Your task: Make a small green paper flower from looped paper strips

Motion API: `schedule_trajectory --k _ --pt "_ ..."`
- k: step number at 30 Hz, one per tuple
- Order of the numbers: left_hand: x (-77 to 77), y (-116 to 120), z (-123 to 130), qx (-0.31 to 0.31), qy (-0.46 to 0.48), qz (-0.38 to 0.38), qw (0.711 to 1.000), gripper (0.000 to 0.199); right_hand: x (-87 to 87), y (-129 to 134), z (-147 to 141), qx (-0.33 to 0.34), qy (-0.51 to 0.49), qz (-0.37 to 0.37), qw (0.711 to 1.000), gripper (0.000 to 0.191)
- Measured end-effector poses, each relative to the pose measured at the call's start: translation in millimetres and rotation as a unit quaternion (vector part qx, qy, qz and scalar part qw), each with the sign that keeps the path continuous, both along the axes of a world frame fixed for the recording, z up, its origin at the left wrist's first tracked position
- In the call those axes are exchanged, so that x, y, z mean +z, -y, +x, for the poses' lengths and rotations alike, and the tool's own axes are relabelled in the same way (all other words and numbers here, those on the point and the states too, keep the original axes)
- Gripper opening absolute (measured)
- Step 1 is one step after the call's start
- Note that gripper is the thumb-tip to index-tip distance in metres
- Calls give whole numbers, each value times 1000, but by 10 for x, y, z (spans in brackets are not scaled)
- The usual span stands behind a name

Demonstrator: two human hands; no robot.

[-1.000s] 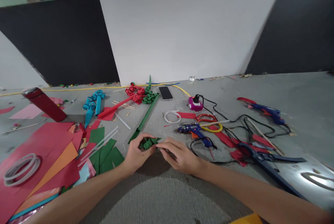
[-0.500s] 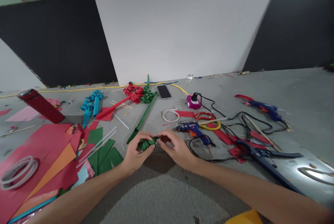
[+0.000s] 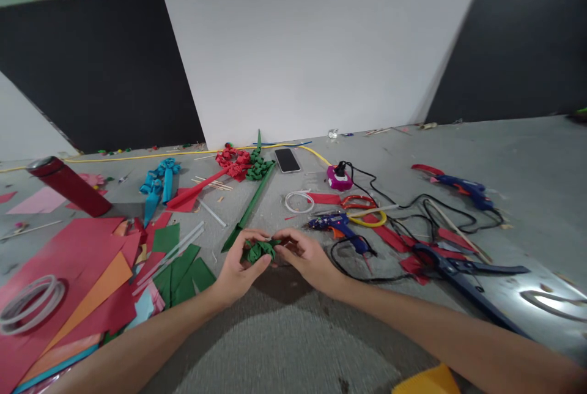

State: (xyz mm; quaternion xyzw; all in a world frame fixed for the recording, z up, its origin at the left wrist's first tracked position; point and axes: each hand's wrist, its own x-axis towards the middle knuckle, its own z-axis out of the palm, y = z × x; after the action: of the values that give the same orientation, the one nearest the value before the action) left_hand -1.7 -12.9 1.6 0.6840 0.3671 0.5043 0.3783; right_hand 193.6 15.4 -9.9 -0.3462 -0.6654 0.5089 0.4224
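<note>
A folded green paper flower (image 3: 260,251) sits between my two hands, low over the grey floor. My left hand (image 3: 239,264) is closed round its left side, with the thumb in front and fingers behind. My right hand (image 3: 306,257) pinches a green bit at the flower's right edge; its fingertips partly cover that spot. Just beyond lies a long green paper stem (image 3: 254,203). A green paper piece (image 3: 259,167) and a red paper flower (image 3: 236,163) rest at its far end. Right of my right hand is a blue glue gun (image 3: 339,226).
Red paper sheets (image 3: 59,253), green scraps (image 3: 183,275) and a red flask (image 3: 73,189) are on the left. Further off are blue paper flowers (image 3: 158,186) and a phone (image 3: 287,160). Rightward stand a purple power socket (image 3: 339,178), black cables, a second glue gun (image 3: 465,190) and a dark cutter (image 3: 463,287).
The fingers have shifted slightly round the green paper flower, and more of its front shows now. My right fingertips sit closer in against its edge.
</note>
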Motion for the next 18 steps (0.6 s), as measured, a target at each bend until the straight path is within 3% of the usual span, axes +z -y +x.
schedule_trajectory --k 10,18 --pt "11 -20 7 -12 -14 30 999 31 -4 -9 14 -35 -8 40 999 22" --pt "-58 -56 10 24 -46 -56 997 36 36 -12 38 -63 -2 70 996 22"
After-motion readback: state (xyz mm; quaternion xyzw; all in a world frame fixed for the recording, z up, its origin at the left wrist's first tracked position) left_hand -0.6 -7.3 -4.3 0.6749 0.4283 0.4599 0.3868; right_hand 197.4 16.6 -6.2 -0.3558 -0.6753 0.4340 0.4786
